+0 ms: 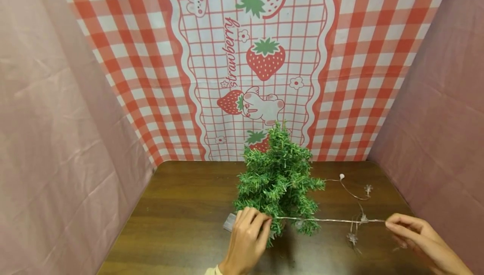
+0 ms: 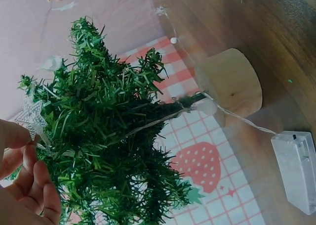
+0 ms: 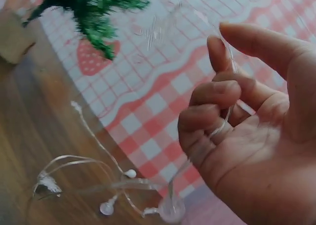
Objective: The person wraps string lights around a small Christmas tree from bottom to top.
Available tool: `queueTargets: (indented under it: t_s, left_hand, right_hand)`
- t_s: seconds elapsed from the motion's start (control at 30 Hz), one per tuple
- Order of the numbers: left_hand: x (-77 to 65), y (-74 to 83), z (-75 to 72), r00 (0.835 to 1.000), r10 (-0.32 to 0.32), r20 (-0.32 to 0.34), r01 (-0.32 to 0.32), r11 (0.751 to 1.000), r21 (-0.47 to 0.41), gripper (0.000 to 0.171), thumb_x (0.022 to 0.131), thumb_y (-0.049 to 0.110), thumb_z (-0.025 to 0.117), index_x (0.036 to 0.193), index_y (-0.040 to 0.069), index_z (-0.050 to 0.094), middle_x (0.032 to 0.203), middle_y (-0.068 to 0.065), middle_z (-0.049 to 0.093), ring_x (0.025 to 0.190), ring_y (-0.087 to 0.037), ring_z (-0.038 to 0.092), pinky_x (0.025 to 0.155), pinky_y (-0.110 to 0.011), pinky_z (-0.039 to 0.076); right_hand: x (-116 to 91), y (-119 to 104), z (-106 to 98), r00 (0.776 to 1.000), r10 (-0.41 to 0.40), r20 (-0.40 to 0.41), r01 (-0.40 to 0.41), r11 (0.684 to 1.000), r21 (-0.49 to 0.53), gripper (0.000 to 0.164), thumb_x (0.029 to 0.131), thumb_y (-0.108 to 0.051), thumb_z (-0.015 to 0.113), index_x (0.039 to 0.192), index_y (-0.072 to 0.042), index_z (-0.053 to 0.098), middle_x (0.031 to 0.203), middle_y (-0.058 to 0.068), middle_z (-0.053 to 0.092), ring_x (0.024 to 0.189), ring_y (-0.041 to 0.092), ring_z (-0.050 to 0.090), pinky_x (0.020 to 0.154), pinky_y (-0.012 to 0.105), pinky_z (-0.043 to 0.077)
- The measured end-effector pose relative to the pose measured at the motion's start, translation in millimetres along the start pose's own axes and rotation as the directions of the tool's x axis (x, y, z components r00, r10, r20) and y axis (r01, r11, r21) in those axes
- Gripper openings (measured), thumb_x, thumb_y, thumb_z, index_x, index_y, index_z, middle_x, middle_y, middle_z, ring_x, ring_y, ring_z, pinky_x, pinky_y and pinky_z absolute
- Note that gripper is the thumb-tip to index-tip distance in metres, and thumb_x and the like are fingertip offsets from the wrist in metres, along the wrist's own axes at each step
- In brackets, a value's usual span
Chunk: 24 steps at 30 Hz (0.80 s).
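Observation:
A small green artificial Christmas tree [image 1: 277,178] stands on a round wooden base [image 2: 232,84]. My left hand [image 1: 247,237] is at the tree's lower front, pinching the clear wire of a string of fairy lights [image 1: 336,220] between thumb and fingers. Out to the right, my right hand [image 1: 419,235] holds the same wire, which stretches nearly straight between both hands. In the right wrist view the wire runs between thumb and forefinger and down across the palm. A clear star-shaped light [image 2: 32,113] sits beside the left fingertips. More wire wraps the trunk, leading to a clear battery box [image 2: 295,170].
Loose lights trail on the brown wooden table [image 1: 170,216] at the right, among them a snowflake light [image 1: 352,238] and a white ball light [image 1: 342,176]. A red checked strawberry cloth [image 1: 348,77] hangs behind the tree. Pink curtains [image 1: 427,111] flank both sides.

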<state>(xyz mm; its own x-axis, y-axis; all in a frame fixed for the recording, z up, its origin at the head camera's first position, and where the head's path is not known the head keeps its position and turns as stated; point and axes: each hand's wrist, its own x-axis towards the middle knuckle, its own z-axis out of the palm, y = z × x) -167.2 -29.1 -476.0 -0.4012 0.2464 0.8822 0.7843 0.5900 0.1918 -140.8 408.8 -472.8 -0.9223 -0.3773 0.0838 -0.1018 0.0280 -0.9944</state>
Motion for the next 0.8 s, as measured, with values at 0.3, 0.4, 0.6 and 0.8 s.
queueTargets:
  t_s: [0.3,0.4,0.6,0.8]
  left_hand:
    - [0.3,3.0,5.9,1.0,-0.01,0.024,0.009,0.999,0.034,0.006,0.086,0.011,0.074,0.086,0.016,0.07,0.079,0.008,0.053,0.071,-0.008,0.046,0.068,-0.019,0.034]
    - [0.1,4.0,7.0,0.999,-0.02,0.038,0.018,0.998,0.052,0.006,0.085,0.011,0.074,0.086,0.016,0.071,0.079,0.008,0.052,0.071,-0.008,0.045,0.067,-0.019,0.034]
    - [-2.2,2.8,6.8,0.998,-0.023,0.053,0.018,0.996,0.083,0.007,0.085,0.011,0.074,0.085,0.016,0.07,0.08,0.007,0.053,0.072,-0.009,0.047,0.068,-0.02,0.035]
    - [-6.0,-1.9,3.1,0.997,-0.02,0.075,0.011,0.993,0.115,0.009,0.083,0.01,0.075,0.085,0.017,0.069,0.08,0.008,0.052,0.073,-0.009,0.047,0.067,-0.02,0.033]
  right_hand:
    - [-0.4,-0.6,-13.7,0.977,0.015,-0.214,-0.092,0.931,-0.354,0.023,0.107,-0.01,0.042,0.113,-0.001,0.063,0.067,0.0,0.05,0.053,0.03,0.039,0.045,0.037,0.039]
    - [9.0,-3.9,-10.3,0.946,0.072,-0.316,-0.213,0.873,-0.439,0.024,0.106,-0.021,0.05,0.108,-0.001,0.063,0.063,0.002,0.05,0.049,0.024,0.044,0.044,0.035,0.041]
    - [25.9,-2.4,-11.3,0.929,-0.026,-0.37,-0.201,0.803,-0.561,0.022,0.104,-0.025,0.055,0.102,-0.006,0.066,0.059,0.006,0.052,0.042,0.016,0.043,0.038,0.033,0.04]
    - [44.7,2.9,-16.1,0.908,-0.177,-0.379,-0.166,0.679,-0.715,0.019,0.102,-0.026,0.059,0.103,-0.008,0.067,0.054,0.002,0.046,0.042,0.01,0.037,0.04,0.029,0.033]
